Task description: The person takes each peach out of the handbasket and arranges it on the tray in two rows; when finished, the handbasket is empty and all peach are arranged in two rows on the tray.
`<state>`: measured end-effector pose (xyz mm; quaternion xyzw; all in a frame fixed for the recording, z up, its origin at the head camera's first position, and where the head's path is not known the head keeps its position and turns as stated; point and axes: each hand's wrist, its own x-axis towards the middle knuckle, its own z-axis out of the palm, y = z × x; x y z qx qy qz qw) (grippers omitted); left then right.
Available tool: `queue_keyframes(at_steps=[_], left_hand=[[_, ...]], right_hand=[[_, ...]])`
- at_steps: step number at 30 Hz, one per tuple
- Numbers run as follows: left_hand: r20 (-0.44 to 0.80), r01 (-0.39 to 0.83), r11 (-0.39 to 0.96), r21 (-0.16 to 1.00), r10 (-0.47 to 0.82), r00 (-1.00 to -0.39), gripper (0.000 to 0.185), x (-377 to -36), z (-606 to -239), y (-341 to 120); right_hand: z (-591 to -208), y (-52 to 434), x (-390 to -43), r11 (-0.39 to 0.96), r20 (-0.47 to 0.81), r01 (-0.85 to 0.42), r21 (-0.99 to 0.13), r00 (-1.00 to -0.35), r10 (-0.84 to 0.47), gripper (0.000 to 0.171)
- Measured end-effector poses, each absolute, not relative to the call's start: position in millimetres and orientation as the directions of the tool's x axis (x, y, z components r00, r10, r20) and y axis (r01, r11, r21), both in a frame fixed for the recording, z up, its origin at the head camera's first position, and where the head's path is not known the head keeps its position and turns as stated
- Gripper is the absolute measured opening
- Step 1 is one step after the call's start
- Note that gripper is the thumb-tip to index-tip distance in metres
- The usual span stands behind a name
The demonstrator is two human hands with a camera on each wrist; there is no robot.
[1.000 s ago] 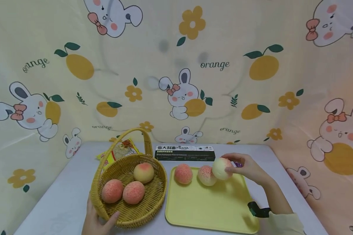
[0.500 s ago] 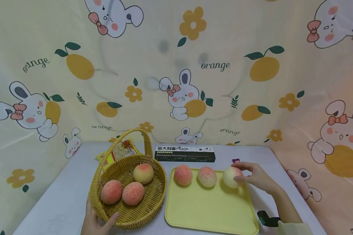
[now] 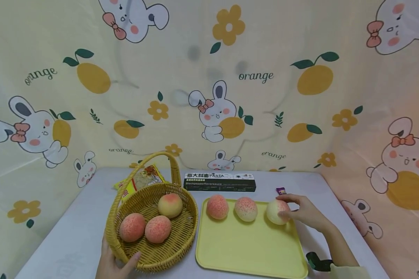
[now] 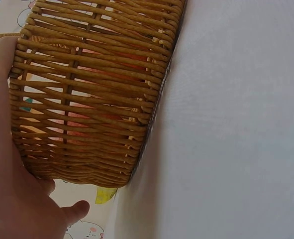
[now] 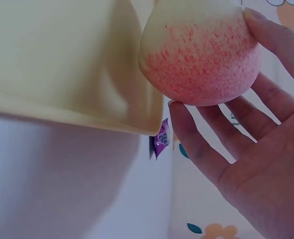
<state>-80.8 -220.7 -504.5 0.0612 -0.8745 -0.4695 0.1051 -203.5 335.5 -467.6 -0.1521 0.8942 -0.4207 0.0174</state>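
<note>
Overall light: bright, soft and even in all three views; warm cast toward the right edge of the head view.
Source: seems overhead and diffuse; no lamp in view.
Shadows: faint, soft-edged; a pale one under the yellow tray [image 5: 62, 64] on the counter [image 5: 52, 184], another beside the basket [image 4: 92, 89].
Glare: none; backdrop cloth [image 3: 209, 85] slightly washed out, with grey smudges near its centre.
Head view: sharp at centre; wide-angle bending at the edges, counter sides splay outward.
Left wrist view: weave crisp; left hand [image 4: 12, 199] soft at close range.
Right wrist view: peach [image 5: 201, 55] speckle fairly sharp; right hand [image 5: 256, 169] and purple wrapper [image 5: 160, 139] slightly blurred.
</note>
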Motion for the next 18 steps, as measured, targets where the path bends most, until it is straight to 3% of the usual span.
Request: queue_keyframes(at_steps=[11,18], left_hand=[[0.167,0.028,0.559,0.829,-0.198,-0.966,0.107,-81.1,-504.7,-220.0],[0.19,0.05,0.566,0.823,-0.191,-0.963,0.103,-81.2,-507.5,-221.7]], right_hand=[[-472.9,331.6,-202.5,0.492,0.136,-0.295,-0.819,-0.933,-0.333,0.048],[-476.2,327.1,-201.2,0.506,0.155,-0.315,-0.803,-0.93,-0.333,0.046]])
